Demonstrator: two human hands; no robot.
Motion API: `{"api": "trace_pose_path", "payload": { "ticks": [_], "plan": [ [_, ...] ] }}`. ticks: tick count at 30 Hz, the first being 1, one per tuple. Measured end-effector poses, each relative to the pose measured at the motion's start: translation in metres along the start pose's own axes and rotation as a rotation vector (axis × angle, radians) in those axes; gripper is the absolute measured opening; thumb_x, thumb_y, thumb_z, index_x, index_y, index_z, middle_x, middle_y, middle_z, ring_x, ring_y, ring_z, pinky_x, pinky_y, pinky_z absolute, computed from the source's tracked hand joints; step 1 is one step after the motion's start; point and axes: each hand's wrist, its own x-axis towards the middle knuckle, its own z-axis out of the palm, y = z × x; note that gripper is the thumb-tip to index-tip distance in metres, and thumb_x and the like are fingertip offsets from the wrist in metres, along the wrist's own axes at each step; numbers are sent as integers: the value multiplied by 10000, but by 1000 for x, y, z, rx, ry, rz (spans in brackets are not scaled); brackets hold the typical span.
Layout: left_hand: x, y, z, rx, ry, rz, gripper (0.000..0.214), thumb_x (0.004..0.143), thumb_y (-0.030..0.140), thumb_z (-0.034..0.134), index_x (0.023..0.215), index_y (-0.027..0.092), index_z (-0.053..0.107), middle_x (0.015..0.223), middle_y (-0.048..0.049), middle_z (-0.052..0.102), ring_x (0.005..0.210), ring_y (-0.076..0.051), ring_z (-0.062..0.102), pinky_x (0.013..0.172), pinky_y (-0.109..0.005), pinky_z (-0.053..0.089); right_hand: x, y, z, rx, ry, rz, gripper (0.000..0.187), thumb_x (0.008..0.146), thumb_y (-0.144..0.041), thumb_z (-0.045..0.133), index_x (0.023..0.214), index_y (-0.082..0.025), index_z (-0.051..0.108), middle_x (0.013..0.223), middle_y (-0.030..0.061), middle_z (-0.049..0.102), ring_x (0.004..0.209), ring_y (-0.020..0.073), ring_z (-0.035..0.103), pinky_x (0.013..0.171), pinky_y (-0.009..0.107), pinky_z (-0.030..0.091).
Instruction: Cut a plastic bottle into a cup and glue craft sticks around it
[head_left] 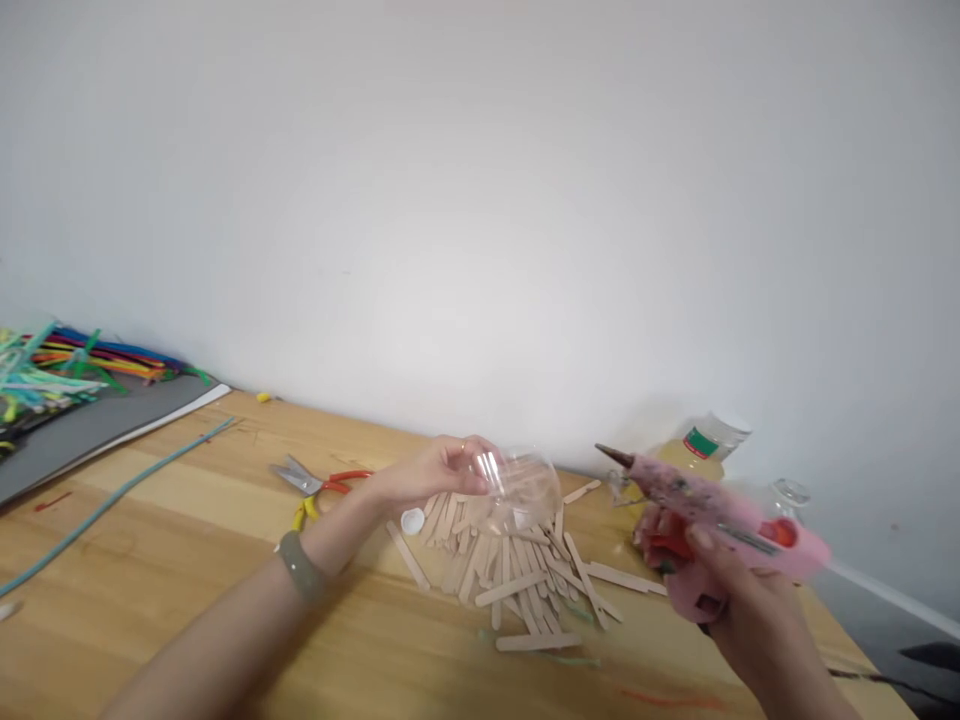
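My right hand is wrapped round the handle of a pink hot glue gun, its dark nozzle pointing left and slightly up. A white glue stick sticks out of the gun's back end. With its fingers at the left rim, my left hand holds a clear, see-through plastic cup above a heap of wooden craft sticks. The cup's exact outline is hard to make out against the sticks. Beside the heap lies a small white round cap.
Scissors with red and yellow handles lie left of my left hand. Colourful pipe cleaners rest on a grey sheet at far left, near a blue cord. A labelled bottle and a glass jar stand behind the glue gun.
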Motion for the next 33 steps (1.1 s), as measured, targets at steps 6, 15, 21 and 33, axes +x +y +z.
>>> {"api": "trace_pose_path", "payload": {
  "ticks": [6,15,21,33],
  "plan": [
    [14,-18,37,-229,39,-28,211,557,221,804,578,144,609,1154,-94,573,1133,-266,493,944,-378,365,-5,15,21,182,-14,118,282,644,-451,723,668,-182,642,648,27,588,572,153,561,520,267,488],
    [24,-53,84,-799,387,-36,413,545,375,824,855,163,652,974,-61,620,934,-189,579,989,-357,353,0,32,19,291,-23,22,314,625,-479,721,587,-191,602,581,7,514,560,145,509,523,279,488],
    [17,-46,85,-942,98,-4,493,677,409,733,1110,243,566,1062,-57,595,986,-244,571,900,-484,417,-13,40,21,170,-121,75,330,669,-511,665,653,-183,632,602,52,596,572,200,557,543,342,471],
    [16,-44,55,-751,301,-14,651,714,422,700,1270,244,410,1071,-86,573,891,-202,594,778,-365,495,-17,27,15,-250,-124,-47,366,737,-535,587,771,-188,699,632,58,645,548,165,550,414,235,392]
  ]
}}
